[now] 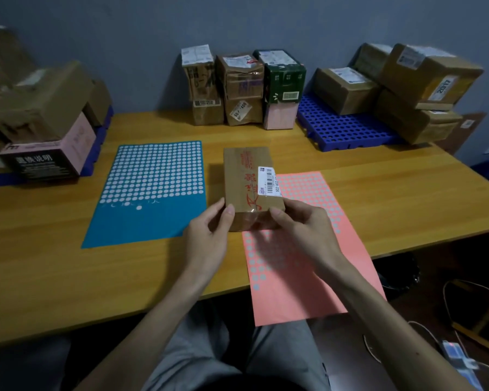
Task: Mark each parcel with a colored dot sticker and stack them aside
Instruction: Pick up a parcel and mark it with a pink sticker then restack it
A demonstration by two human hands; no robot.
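Note:
A brown cardboard parcel (247, 179) with red print and a white barcode label lies in the middle of the wooden table (378, 198). My left hand (209, 235) grips its near left corner, thumb on top. My right hand (302, 230) grips the near right corner the same way. A blue dot sticker sheet (153, 221) lies to the left of the parcel. A pink dot sticker sheet (291, 277) lies under the parcel's right side and hangs over the table's front edge.
Three upright parcels (243, 88) stand against the back wall. A blue perforated tray (345, 128) at the back right carries several brown boxes (424, 77). More boxes (43, 119) are piled on a blue tray at the left. Cables lie on the floor at the right.

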